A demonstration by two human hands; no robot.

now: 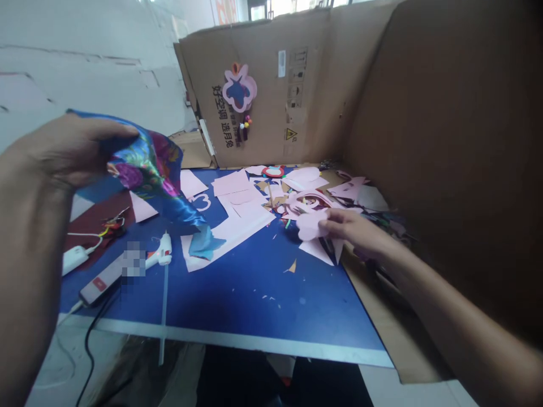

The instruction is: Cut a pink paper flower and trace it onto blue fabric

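My left hand (68, 150) is raised at the left, fingers closed on a shiny blue cloth with purple flowers (155, 175) that hangs down to the blue table (254, 294). My right hand (354, 229) reaches to the right side of the table and pinches a pink paper cut-out shaped like a flower (310, 223). A pile of pink paper scraps (309, 195) lies just behind that hand.
Pink paper sheets (240, 206) lie mid-table. A white glue gun (160, 255), a phone (106, 280) with a cable and a white power plug (74, 259) sit at the left. Cardboard walls (445, 141) stand behind and to the right, with a pink and blue paper flower (238, 87) stuck on.
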